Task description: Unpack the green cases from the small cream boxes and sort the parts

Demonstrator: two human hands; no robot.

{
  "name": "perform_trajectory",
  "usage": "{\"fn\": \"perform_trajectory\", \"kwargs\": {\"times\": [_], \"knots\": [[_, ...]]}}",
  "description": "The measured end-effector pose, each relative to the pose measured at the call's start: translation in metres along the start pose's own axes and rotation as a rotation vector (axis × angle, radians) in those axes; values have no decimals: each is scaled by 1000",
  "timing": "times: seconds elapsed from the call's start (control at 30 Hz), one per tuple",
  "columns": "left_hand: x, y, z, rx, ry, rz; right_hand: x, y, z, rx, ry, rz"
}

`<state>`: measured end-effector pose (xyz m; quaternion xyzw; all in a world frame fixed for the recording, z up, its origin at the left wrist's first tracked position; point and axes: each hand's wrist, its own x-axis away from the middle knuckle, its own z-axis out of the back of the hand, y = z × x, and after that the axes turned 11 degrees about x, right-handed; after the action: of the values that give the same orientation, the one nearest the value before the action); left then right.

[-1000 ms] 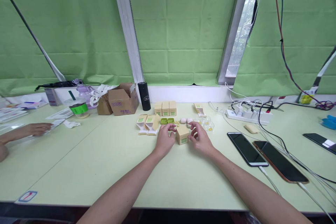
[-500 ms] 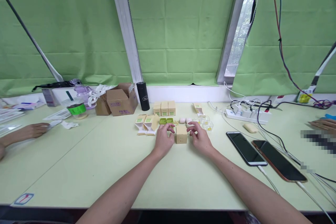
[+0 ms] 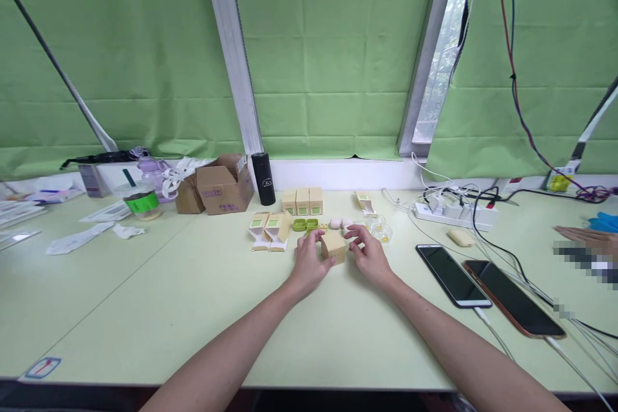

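A small tan cardboard box (image 3: 333, 248) stands slightly turned on the table between my hands. My left hand (image 3: 309, 262) grips it from the left, thumb on the near side and fingers behind. To the box's right, my right hand (image 3: 371, 256) is curved with thumb and fingers apart, holding nothing. Just beyond lie green small containers (image 3: 306, 224), pale pink rounded pieces (image 3: 335, 223) and clear round containers with yellow bits (image 3: 383, 230), partly hidden by my right fingers. Two opened box sleeves (image 3: 268, 230) lie to the left.
A row of three closed small boxes (image 3: 302, 201) stands behind, near a black tumbler (image 3: 263, 178) and a brown carton (image 3: 223, 190). On the right are two phones (image 3: 454, 275), cables, a power strip (image 3: 456, 215) and another person's hand (image 3: 574, 236).
My left hand has moved right and closed on the small box, which has turned slightly. My right hand has hardly moved. The other person's hand at the far left is out of view.
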<state>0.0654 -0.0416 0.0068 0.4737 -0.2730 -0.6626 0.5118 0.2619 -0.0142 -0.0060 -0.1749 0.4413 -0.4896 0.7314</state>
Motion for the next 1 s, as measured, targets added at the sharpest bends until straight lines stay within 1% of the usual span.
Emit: {"fn": "perform_trajectory", "kwargs": {"times": [0.17, 0.3, 0.5, 0.67, 0.87, 1.0], "knots": [[-1, -6, -5, -58, 1, 10, 0, -7, 3, 22, 40, -4], [-1, -7, -8, -79, 33, -39, 0, -7, 3, 44, 57, 24], [-1, 2, -3, -149, 93, -246, 5, -14, 5, 61, 122, 136], [0, 10, 4, -310, 133, -430, 10, -23, 7, 111, 156, 234], [6, 15, 5, -441, 164, -556, 14, -26, 7, 171, 162, 341], [7, 15, 3, -507, 175, -641, 15, -23, 4, 229, 165, 375]]}}
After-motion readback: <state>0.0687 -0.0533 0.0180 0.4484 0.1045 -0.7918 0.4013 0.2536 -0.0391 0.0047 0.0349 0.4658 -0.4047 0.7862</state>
